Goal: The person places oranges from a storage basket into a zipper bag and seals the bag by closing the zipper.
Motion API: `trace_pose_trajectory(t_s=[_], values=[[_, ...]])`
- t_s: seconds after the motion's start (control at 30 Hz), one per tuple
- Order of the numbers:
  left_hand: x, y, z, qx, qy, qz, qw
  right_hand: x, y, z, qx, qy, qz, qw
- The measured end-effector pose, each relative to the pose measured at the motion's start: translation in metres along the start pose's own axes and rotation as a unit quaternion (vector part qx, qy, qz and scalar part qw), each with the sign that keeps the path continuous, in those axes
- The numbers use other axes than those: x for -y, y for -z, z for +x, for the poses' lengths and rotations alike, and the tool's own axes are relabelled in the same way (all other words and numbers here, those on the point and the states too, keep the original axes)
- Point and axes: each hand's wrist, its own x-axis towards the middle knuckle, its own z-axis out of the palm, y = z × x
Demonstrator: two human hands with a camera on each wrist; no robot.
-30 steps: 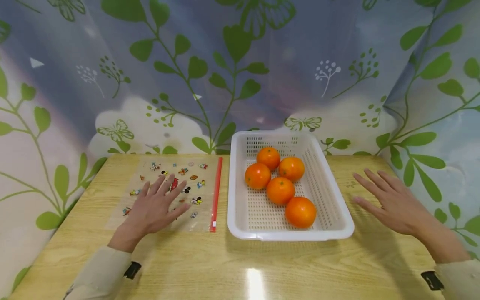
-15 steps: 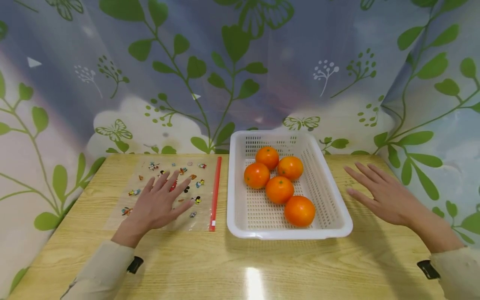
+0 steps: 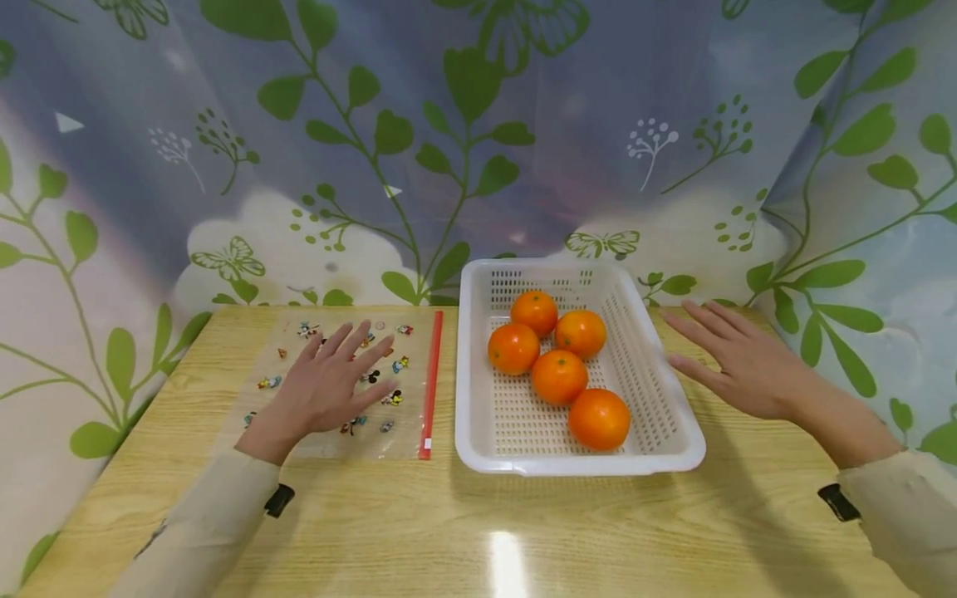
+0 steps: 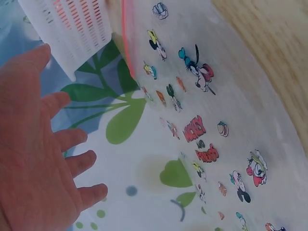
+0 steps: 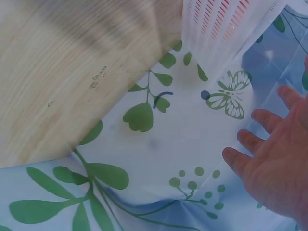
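The right hand [image 3: 736,361] has come in toward the white basket [image 3: 576,467] and the left hand [image 3: 329,382] has crept slightly closer to it, while the five oranges [image 3: 559,377] lie unmoved inside. The basket stands on the table [image 3: 404,531], with the clear bag [image 3: 409,345] flat just left of it below the left hand, the right hand just beside its right rim, and both grips wide and holding nothing. This looks like an approach, so a next move would probably call for lowering the hands before curling any fingers.
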Motion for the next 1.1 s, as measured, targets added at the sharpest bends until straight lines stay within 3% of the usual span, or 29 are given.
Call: trace_pose_trajectory(t_s=[0.33,0.83,1.1], values=[[-0.004,-0.004,0.011,0.03,0.009,-0.023,0.9992,0.008,0.009,0.023,0.053,-0.003,-0.021,0.9984],[-0.01,-0.01,0.025,0.051,0.009,-0.023,0.9984,0.024,0.016,0.05,0.055,0.001,-0.006,0.9985],[-0.014,-0.013,0.035,0.058,0.01,-0.027,0.9979,0.033,0.016,0.065,0.062,0.024,-0.01,0.9977]])
